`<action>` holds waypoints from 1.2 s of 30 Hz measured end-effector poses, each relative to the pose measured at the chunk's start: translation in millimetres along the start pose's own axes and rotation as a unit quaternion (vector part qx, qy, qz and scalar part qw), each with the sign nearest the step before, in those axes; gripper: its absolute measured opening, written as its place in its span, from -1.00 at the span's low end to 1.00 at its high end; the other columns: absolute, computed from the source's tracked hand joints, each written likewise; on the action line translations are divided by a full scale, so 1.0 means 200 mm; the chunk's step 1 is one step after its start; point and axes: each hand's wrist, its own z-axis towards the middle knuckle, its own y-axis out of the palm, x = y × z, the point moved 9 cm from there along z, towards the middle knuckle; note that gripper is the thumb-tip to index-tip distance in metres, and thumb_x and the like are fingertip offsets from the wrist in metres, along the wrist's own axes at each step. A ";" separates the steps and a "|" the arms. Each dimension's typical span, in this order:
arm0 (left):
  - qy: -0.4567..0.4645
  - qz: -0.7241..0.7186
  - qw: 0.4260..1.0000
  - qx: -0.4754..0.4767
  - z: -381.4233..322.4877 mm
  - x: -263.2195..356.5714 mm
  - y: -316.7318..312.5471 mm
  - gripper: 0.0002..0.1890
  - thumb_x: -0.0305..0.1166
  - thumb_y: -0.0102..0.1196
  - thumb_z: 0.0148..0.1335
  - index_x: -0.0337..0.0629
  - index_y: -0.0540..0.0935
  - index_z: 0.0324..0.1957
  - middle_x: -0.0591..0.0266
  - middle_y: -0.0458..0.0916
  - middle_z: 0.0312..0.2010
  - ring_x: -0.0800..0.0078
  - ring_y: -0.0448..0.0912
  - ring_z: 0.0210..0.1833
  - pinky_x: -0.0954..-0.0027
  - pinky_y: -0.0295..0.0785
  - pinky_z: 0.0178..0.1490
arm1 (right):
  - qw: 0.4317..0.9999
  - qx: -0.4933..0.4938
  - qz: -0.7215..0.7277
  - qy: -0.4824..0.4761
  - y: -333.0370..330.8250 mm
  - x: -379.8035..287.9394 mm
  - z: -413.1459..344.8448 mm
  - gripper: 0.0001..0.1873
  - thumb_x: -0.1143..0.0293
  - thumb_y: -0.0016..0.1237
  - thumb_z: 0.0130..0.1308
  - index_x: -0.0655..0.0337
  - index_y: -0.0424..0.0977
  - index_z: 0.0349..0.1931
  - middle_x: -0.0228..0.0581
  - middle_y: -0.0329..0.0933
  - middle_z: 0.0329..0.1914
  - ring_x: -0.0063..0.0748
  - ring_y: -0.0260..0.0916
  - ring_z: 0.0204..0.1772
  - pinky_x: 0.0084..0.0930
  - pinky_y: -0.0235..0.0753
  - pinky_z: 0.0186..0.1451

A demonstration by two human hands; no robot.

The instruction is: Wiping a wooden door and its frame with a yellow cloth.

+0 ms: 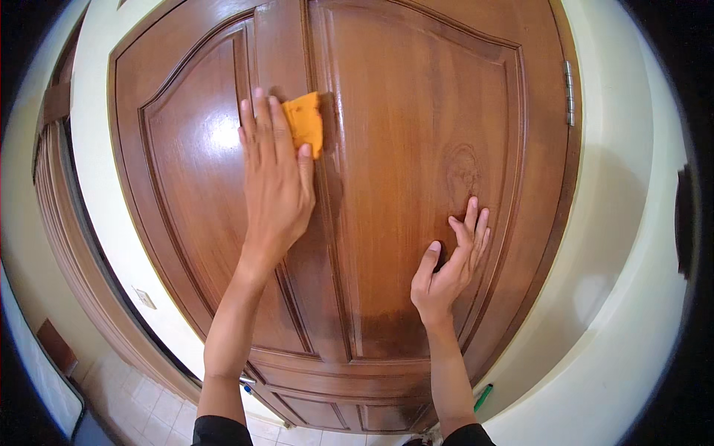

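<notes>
A brown varnished wooden panel door (385, 167) fills the middle of the view. My left hand (276, 173) lies nearly flat over its centre upright, fingers pointing up, pressing an orange cloth (304, 122) against the wood. The cloth sticks out between the fingers and the thumb; the part under the palm is hidden. Lower on the right panel, my right hand (454, 262) has its fingers spread and its fingertips at the door surface, just below a dark knot mark (464, 167) in the wood. Nothing is seen in that hand.
A metal hinge (569, 93) is on the door's right edge, beside a cream wall (608, 223). Low at the left edge are a door handle (248, 380) and a blue item. A green object (483, 397) stands low right. Further left are a wall socket (145, 298) and a beige curtain (83, 240).
</notes>
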 end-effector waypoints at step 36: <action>0.054 -0.055 0.996 -0.033 -0.05 0.13 -0.03 -0.13 0.20 -0.05 0.72 -0.32 0.38 0.74 0.04 0.09 0.88 -0.08 -0.08 0.94 -0.56 -0.40 0.84 | 0.999 0.013 0.000 0.032 0.10 -0.26 0.01 -0.48 0.42 -0.09 0.64 0.32 0.45 0.54 0.27 0.27 0.86 0.45 -0.04 0.94 0.38 -0.28 0.93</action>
